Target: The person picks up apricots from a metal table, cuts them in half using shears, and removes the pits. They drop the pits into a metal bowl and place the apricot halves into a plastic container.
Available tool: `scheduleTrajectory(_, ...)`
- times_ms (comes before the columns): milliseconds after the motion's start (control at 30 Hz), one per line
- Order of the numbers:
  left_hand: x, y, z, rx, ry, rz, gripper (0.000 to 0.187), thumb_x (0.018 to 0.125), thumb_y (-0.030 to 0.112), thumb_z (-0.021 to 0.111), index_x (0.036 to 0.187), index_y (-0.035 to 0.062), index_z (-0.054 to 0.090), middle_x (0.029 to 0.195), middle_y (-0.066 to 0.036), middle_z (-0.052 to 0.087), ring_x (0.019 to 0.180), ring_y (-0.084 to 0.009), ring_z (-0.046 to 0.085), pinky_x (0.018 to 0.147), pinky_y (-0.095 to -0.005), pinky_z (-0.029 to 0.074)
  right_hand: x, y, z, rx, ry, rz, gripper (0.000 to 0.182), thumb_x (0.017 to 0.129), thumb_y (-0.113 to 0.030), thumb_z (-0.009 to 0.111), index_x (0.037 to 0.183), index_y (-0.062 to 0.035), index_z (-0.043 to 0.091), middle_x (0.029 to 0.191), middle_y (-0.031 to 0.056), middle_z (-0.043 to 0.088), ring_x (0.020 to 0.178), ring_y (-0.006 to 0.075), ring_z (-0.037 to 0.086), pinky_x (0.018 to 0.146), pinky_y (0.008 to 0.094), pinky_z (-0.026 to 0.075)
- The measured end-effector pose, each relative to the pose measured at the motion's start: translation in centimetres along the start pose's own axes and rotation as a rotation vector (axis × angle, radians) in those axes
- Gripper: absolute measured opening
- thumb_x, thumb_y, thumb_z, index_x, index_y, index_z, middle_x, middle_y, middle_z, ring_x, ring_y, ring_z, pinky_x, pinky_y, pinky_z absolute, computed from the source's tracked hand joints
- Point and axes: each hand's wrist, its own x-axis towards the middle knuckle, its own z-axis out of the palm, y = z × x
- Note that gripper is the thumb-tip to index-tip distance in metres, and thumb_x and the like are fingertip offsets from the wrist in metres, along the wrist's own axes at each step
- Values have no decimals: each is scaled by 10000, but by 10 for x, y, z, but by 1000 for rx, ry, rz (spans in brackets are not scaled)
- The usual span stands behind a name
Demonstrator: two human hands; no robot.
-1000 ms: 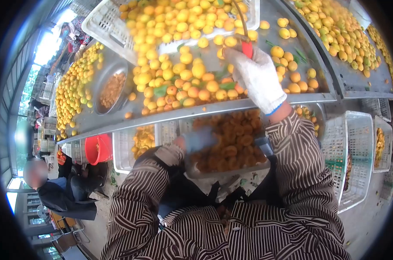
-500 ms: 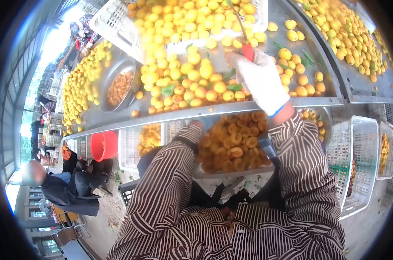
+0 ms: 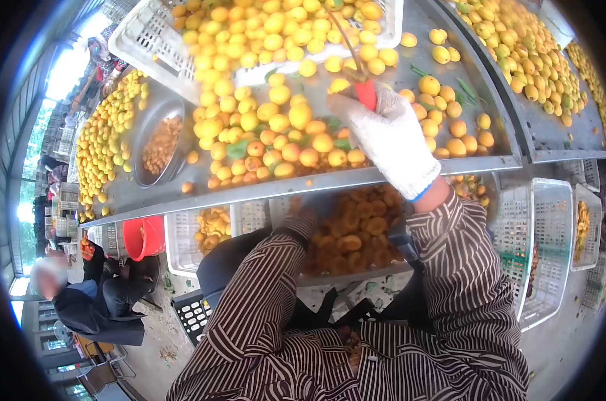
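Note:
My right hand, in a white glove, is closed round the red handle of a thin curved tool above the metal table. Its thin shaft reaches up over the yellow fruit. Below the table edge, my left hand is dark and blurred beside a container of halved orange fruit; its fingers cannot be made out. Both my sleeves are striped.
A white crate lies tipped on the metal table, yellow fruit spilling from it. A metal bowl holds orange pieces. A red bucket, white crates and a seated person are below the table level.
The view has shifted, so the table and crates appear further left. My right hand, still round the red handle, appears slightly lower and further left; my left hand is more blurred.

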Motion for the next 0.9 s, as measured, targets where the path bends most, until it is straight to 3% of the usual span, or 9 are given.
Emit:
scheduleTrajectory(300,-7,-26,-44,-274,-65,-171,353,880,275,605,1166,73,651,1175,-165,645,1103,-296,606,941,-376,483,5,-1,-1,36,14,15,276,864,-230,695,1032,-10,692,830,8,678,745,54,581,681,223,479)
scheduleTrajectory(600,-39,-71,-92,-365,-71,-391,314,866,208,618,1147,75,664,1167,-156,648,1090,-278,612,937,-354,485,6,5,-1,58,-3,-25,288,862,-235,702,1033,-4,685,805,0,671,707,56,575,642,225,472)
scheduleTrajectory(900,-30,-61,-60,-456,-63,-373,287,853,140,631,1129,78,676,1158,-147,651,1076,-260,618,933,-332,487,4,1,-1,36,-6,-44,292,860,-235,705,1030,1,681,807,12,681,694,64,600,627,227,481)
